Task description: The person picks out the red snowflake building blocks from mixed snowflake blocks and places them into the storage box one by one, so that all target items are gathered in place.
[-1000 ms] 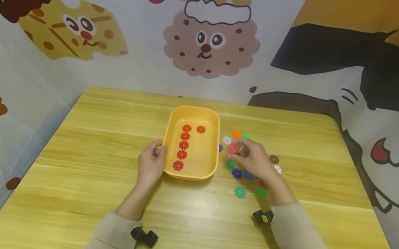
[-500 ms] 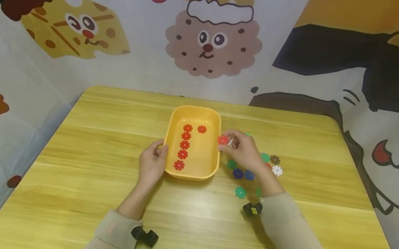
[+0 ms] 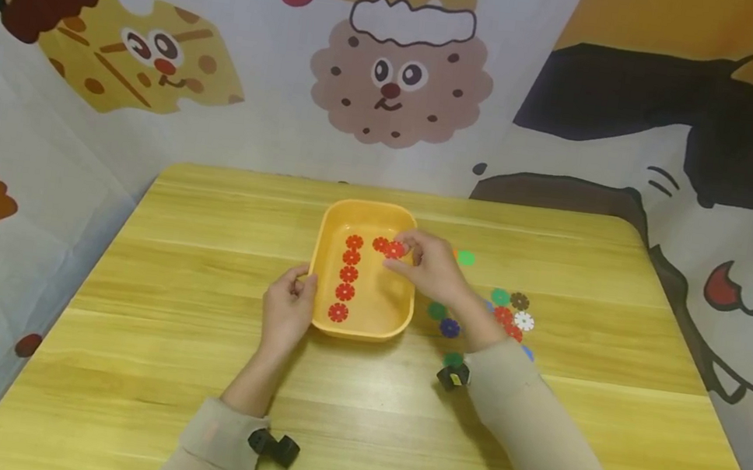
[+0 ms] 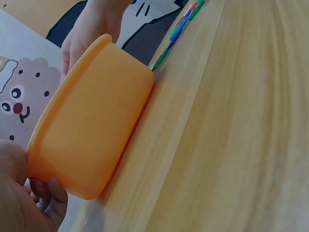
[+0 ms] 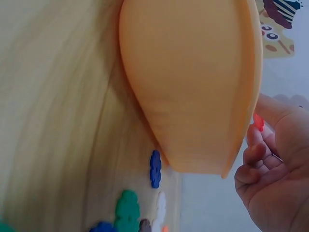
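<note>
A yellow-orange plastic tray [image 3: 371, 305] stands on the table, with my left hand [image 3: 285, 314] holding its left rim. Inside it, several red snowflake discs form a column on the left, and one more red disc [image 3: 380, 244] lies at the top right. My right hand [image 3: 435, 272] reaches over the tray's right rim and pinches a red snowflake disc [image 3: 394, 250], close beside that top-right one. From the right wrist view, the pinched disc [image 5: 259, 122] shows only partly past the rim. Whether it touches the tray floor I cannot tell.
Right of the tray lie loose snowflake discs: a brown one [image 3: 519, 301], a white one [image 3: 524, 321], a dark blue one [image 3: 450, 328], several greens and reds. My right forearm covers some of them. A cartoon-printed cloth [image 3: 385, 165] hangs behind the wooden table [image 3: 206, 245].
My right hand has carried the pinched red disc leftward from the loose discs, across the right rim and into the tray. The left hand stays on the tray's left side.
</note>
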